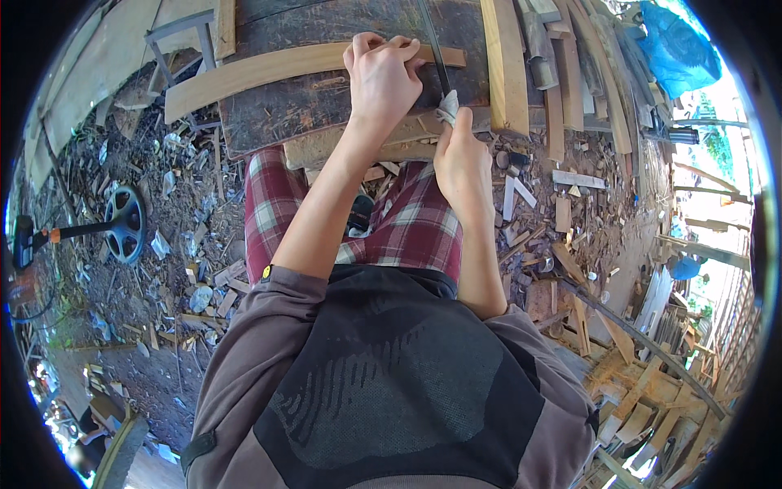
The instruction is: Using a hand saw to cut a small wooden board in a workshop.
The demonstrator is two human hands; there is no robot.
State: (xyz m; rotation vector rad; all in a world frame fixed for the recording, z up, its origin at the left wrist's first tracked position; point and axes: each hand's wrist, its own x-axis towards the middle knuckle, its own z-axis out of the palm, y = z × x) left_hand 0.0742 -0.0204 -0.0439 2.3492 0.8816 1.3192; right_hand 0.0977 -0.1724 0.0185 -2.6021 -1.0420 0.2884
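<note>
A long, flat strip of light wood [269, 80] lies across the dark, scarred wooden bench [285, 114]. My left hand [383, 80] is closed over the strip near its right end, fingers curled round the far edge. In my right hand [464, 167] is a long, narrow, dark-bladed tool [434, 45] with whitish cloth wrapped at its grip end. Its blade points away from me and crosses close to the strip's right end, just right of my left hand. Whether it touches the wood I cannot tell, nor exactly what kind of tool it is.
A thick wooden beam [507, 69] lies at the bench's right, beside several stacked boards [570, 73]. Wood scraps and litter cover the ground. A black spoked wheel [126, 224] stands at left, a blue plastic sheet [680, 53] hangs far right, and timber offcuts [643, 424] pile at lower right.
</note>
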